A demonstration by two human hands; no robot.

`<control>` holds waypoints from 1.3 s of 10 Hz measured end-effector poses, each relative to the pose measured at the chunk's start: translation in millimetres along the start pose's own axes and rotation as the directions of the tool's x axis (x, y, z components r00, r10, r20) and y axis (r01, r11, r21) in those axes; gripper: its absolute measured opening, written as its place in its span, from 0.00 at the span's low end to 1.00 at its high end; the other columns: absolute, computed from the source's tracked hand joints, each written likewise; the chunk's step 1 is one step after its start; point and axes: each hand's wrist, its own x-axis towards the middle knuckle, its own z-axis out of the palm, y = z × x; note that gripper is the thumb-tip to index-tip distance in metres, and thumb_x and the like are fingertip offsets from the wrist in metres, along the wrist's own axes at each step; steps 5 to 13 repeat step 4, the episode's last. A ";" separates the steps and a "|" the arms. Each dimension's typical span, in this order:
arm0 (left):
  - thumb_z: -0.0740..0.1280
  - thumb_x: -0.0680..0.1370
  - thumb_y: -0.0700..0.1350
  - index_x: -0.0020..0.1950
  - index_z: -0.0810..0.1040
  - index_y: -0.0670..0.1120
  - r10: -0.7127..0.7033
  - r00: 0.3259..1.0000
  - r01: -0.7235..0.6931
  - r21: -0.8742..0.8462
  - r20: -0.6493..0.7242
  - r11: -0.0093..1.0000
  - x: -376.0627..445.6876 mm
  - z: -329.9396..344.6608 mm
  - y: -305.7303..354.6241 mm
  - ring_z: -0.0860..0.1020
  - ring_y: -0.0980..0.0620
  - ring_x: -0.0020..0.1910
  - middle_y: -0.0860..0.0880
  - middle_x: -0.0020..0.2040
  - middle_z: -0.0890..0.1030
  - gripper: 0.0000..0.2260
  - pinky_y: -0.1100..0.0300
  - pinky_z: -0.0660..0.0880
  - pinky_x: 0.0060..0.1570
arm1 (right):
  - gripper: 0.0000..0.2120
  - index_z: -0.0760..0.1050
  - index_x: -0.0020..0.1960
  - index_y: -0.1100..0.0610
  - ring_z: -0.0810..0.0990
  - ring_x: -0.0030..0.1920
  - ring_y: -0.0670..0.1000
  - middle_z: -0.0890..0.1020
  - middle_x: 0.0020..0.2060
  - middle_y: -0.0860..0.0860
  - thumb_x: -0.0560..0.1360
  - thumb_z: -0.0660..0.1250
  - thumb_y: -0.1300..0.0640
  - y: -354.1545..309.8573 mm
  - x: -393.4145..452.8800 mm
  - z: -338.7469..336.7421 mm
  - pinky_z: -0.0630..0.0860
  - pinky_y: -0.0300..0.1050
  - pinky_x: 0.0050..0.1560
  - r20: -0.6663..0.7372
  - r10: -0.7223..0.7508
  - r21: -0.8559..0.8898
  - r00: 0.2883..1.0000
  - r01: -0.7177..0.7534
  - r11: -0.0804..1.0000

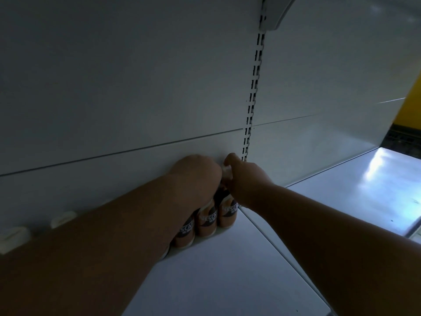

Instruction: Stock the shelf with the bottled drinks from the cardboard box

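Note:
Three brown-labelled coffee bottles stand in a row at the back of the white shelf (227, 265), against the back panel. The rightmost bottle (228, 213) has a white cap, and my right hand (246, 179) is closed around its top. My left hand (198, 172) grips the top of the middle bottle (206, 222). The third bottle (184, 236) is partly hidden under my left forearm. More white caps (63, 218) show to the left behind that arm. The cardboard box is out of view.
A slotted upright (250, 106) runs down the back panel just behind my right hand. The neighbouring shelf board (355, 192) lies to the right. A shelf bracket (275, 12) hangs overhead. A yellow wall (412, 110) shows at the far right.

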 end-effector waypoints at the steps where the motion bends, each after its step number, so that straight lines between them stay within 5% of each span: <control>1: 0.63 0.78 0.43 0.52 0.77 0.44 -0.008 1.000 0.008 -0.001 -0.021 1.000 -0.2 -0.5 -0.7 0.77 0.47 0.49 0.46 0.50 0.78 0.06 0.56 0.70 0.44 | 0.16 0.63 0.61 0.55 0.77 0.38 0.52 0.77 0.40 0.53 0.78 0.65 0.57 -0.7 0.3 0.5 0.72 0.41 0.33 -0.010 0.017 0.015 1.000 -0.017 1.000; 2: 0.63 0.78 0.43 0.52 0.78 0.45 -0.019 0.999 0.017 -0.035 -0.046 0.999 -5.5 1.8 0.9 0.76 0.46 0.50 0.46 0.52 0.76 0.06 0.56 0.70 0.44 | 0.18 0.61 0.62 0.57 0.79 0.40 0.53 0.79 0.43 0.55 0.77 0.66 0.57 -2.5 -1.2 3.6 0.77 0.46 0.37 -0.023 0.060 0.022 0.998 -0.060 0.998; 4: 0.67 0.75 0.48 0.55 0.71 0.47 -0.141 0.926 0.086 -0.166 -0.351 0.982 -36.3 13.3 -0.6 0.71 0.46 0.50 0.46 0.53 0.73 0.12 0.54 0.67 0.45 | 0.20 0.64 0.63 0.56 0.79 0.50 0.56 0.78 0.52 0.57 0.75 0.69 0.56 -15.8 -24.5 -11.4 0.80 0.53 0.51 -0.101 0.094 0.044 0.990 -0.090 0.995; 13: 0.67 0.75 0.48 0.55 0.71 0.47 -0.141 0.926 0.086 -0.166 -0.351 0.982 -36.3 13.3 -0.6 0.71 0.46 0.50 0.46 0.53 0.73 0.12 0.54 0.67 0.45 | 0.20 0.64 0.63 0.56 0.79 0.50 0.56 0.78 0.52 0.57 0.75 0.69 0.56 -15.8 -24.5 -11.4 0.80 0.53 0.51 -0.101 0.094 0.044 0.990 -0.090 0.995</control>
